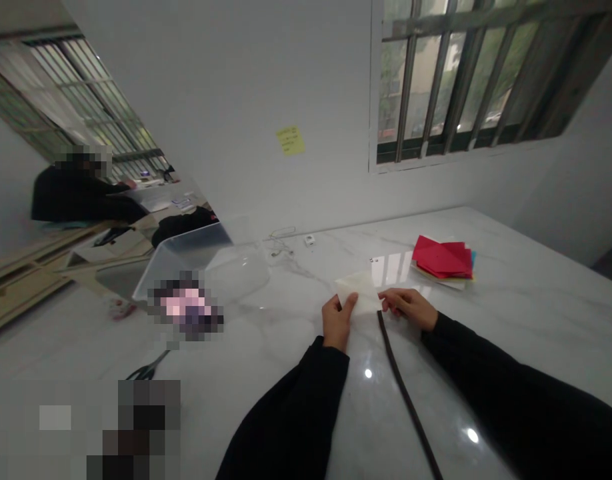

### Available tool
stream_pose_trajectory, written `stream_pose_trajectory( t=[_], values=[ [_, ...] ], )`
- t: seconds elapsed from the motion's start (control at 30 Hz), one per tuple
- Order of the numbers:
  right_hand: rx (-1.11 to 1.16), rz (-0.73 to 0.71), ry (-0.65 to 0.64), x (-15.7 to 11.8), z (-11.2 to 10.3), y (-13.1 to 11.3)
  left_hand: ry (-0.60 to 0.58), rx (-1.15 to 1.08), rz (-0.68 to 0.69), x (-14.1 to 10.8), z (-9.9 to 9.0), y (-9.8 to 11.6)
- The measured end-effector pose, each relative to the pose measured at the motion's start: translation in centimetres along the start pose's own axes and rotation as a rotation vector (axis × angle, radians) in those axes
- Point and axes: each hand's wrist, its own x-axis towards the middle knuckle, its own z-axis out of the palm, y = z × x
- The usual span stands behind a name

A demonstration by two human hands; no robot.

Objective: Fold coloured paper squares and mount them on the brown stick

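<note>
A pale cream sheet of paper [362,288] is held just above the white marbled table [286,373]. My left hand [338,320] pinches its lower left part, thumb on top. At the paper's right edge is my right hand [410,308], its fingers bent together and touching the edge. A long dark strip [405,393] runs from just below the paper toward the bottom of the view, between my two sleeves.
Red papers [442,259] lie stacked over other coloured sheets at the right. Leftward are a clear plastic bin [186,250], scissors [149,370] and a blurred pink item. A small white box [309,240] and a thin cable sit near the wall. A person in black sits far left.
</note>
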Motion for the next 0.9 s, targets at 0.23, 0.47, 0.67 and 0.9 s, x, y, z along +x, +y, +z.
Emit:
stream_pose_trajectory(
  t=[0.23,0.47,0.67,0.9],
  values=[
    [-0.306,-0.05,0.534,6.0,-0.7,2.6,-0.01,0.055,0.016,-0.1,-0.2,-0.2],
    [-0.508,0.023,0.654,11.6,-1.1,4.1,-0.037,0.042,0.004,-0.5,0.0,0.3],
    [-0.544,0.044,0.614,12.4,-1.6,4.6,-0.043,0.042,-0.01,-0.6,0.0,-0.2],
    [-0.537,0.037,0.623,10.8,-1.7,4.0,-0.05,0.047,0.01,-0.6,-0.2,-0.8]
  ],
)
